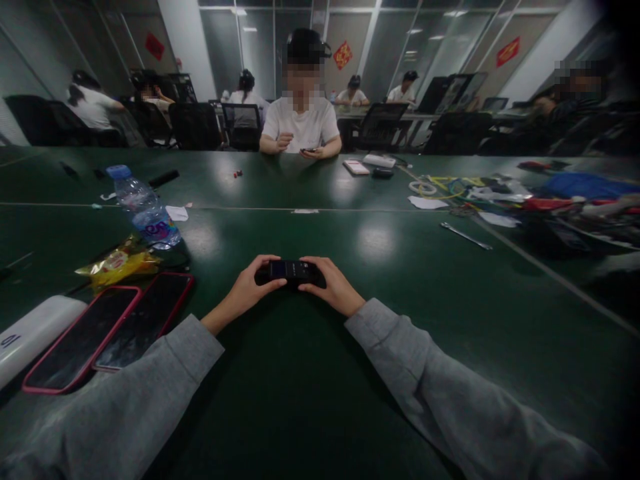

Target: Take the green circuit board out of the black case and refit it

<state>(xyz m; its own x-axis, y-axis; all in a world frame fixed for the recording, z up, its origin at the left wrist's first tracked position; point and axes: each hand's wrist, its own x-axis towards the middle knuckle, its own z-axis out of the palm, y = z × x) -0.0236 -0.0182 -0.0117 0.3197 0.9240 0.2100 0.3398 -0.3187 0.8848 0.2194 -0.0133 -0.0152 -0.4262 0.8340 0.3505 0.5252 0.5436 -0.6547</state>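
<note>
A small black handheld device (293, 270) with a dark screen at its left end and buttons toward its right lies sideways between my hands, just over the green tabletop or resting on it; I cannot tell which. My left hand (250, 285) is closed on the left end, thumb along the near edge and fingers along the far one. At the opposite end, my right hand (334, 285) grips it the same way. Its exact kind does not show. Left of my left forearm lie two phones in red cases, one (83, 337) overlapping the other (157, 313).
A white power bank (35, 333), a yellow wrapper (120, 263) and a tilted water bottle (145, 213) are on the left. A wrench (465, 236) lies to the right, near tangled cables (455, 190). Across the green table (300, 380) sits a person (300, 123) holding a small object.
</note>
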